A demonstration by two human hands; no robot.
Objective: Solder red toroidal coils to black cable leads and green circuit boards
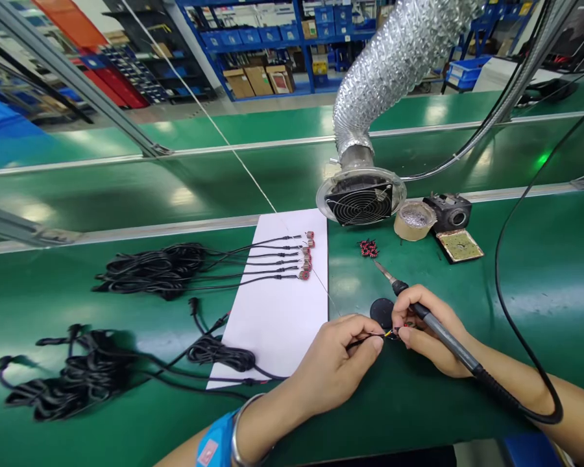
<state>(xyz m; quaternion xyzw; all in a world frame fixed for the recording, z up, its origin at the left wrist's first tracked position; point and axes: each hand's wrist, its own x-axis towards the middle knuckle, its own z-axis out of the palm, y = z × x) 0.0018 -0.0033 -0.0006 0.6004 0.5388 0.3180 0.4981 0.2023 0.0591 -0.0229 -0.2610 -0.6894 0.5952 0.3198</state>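
My left hand (338, 363) is closed in a pinch around the end of a black cable (359, 341), whose thin coloured wires stick out past the fingertips. A soldering iron (440, 332) lies through the grip of my right hand (435, 353), its metal tip pointing up and left, away from the wires. The thumb and forefinger of that hand also pinch a tiny dark part with a bit of red, mostly hidden, close to the wire ends. Just behind the fingertips is a round black disc (382, 312). A thin strand of solder wire (321, 285) runs down towards my left hand.
Cables with round metal-and-red ends (305, 256) rest on a white sheet (272, 318); more coiled cables (85, 373) lie left. Small red-black parts (368, 248), a tape roll (413, 219), a soldering stand (448, 213) and a sponge tray (460, 246) sit behind, near a fume extractor (363, 201).
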